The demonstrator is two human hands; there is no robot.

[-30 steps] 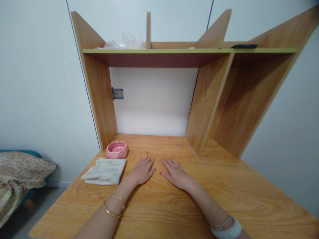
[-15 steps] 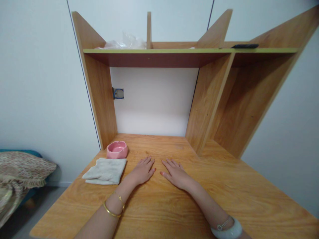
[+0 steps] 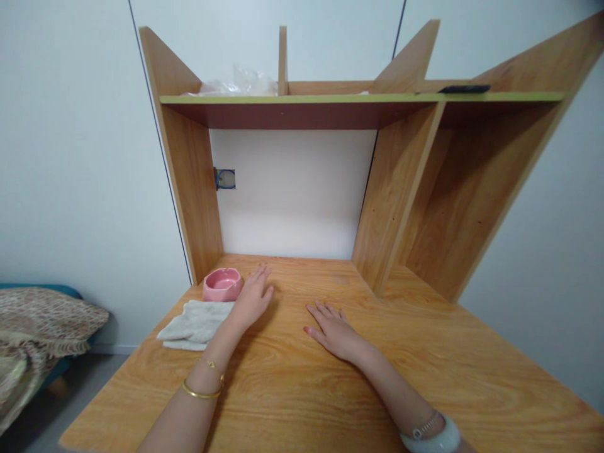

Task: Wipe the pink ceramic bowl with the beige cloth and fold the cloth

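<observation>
My left hand (image 3: 253,296) reaches forward beside a pink ashtray-like bowl (image 3: 221,286), its fingers stretched out and its thumb apart. Nothing is held in it; whether it touches the bowl's right side I cannot tell. Below the bowl lies a folded pale grey cloth (image 3: 195,322), partly covered by my left wrist. My right hand (image 3: 334,330) lies palm down on the wooden desk (image 3: 302,390), fingers spread and holding nothing.
A wooden shelf unit (image 3: 302,99) stands at the back of the desk, with clear plastic wrapping (image 3: 240,83) and a flat black object (image 3: 465,89) on top. An open wall socket box (image 3: 225,179) shows at the back left. Patterned fabric (image 3: 51,314) lies at far left.
My left hand has moved forward and to the left, from the desk's middle to beside the pink bowl. My right hand has stayed where it was.
</observation>
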